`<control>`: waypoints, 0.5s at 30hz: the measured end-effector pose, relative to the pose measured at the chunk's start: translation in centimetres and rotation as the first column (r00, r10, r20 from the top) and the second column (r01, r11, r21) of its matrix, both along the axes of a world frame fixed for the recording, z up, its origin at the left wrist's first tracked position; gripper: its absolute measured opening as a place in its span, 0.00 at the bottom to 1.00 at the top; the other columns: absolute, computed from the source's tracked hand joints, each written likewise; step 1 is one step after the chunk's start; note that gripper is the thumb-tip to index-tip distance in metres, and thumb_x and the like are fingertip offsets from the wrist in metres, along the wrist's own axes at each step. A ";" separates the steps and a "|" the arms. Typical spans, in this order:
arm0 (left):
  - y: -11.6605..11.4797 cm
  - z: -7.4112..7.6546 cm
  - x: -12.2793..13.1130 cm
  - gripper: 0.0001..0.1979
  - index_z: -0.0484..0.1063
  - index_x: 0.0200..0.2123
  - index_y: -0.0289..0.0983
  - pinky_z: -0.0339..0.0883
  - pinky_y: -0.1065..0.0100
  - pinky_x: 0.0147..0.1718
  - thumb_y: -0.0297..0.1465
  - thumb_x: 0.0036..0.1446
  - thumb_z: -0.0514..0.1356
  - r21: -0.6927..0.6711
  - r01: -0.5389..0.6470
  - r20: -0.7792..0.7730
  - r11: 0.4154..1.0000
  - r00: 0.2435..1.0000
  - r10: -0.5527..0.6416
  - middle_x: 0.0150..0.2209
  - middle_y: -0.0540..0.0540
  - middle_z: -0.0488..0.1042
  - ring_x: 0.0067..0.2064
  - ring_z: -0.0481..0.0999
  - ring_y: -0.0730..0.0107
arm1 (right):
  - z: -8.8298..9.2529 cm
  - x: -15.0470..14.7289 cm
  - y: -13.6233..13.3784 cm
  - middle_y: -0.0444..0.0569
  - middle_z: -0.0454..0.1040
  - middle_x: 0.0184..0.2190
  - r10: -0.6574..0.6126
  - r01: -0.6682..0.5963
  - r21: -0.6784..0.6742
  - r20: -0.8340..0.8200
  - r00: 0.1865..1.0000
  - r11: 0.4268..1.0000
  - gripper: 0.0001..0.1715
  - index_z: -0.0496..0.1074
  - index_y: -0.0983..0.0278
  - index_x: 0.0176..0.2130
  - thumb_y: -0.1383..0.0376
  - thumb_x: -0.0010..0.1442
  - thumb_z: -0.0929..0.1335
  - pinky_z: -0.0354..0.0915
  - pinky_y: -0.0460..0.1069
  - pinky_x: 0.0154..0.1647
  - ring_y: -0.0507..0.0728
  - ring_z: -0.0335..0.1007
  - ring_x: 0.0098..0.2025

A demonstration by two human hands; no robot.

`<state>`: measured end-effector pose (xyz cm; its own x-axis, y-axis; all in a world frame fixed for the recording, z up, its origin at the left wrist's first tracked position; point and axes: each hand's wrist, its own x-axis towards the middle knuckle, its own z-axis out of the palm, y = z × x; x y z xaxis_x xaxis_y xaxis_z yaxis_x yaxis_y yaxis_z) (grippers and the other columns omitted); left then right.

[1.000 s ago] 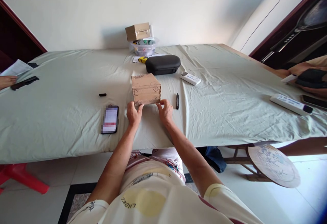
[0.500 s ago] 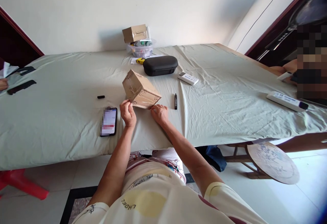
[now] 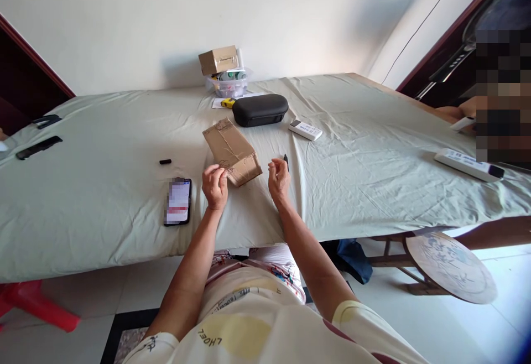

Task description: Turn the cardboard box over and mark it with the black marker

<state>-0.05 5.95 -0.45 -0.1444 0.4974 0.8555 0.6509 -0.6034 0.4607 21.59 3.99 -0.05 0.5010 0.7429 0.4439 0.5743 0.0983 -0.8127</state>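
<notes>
We had the cardboard box (image 3: 233,148) askew on the tabletop (image 3: 357,176), just beyond both hands and within their reach. Our left hand (image 3: 214,188) met its near-left corner, presumably for steadying; whether its fingers gripped, we could not tell. Our right hand (image 3: 279,179), fingers loosely parted and empty, stood clear beside the marker (image 3: 286,159).

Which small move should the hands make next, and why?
Perhaps bring the right hand to the cardboard box: the box lies askew, and that hand is apart from it, while the left hand appears to touch its near edge.
</notes>
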 end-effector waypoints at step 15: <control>-1.4 0.5 4.1 0.15 0.79 0.47 0.43 0.74 0.52 0.60 0.42 0.74 0.55 -0.052 0.200 -0.100 0.978 0.974 -0.205 0.57 0.36 0.75 0.61 0.76 0.56 | 0.8 -2.2 -0.8 0.63 0.62 0.68 0.070 -0.095 0.136 0.177 0.982 0.986 0.47 0.55 0.56 0.74 0.47 0.65 0.70 0.67 0.68 0.64 0.71 0.62 0.68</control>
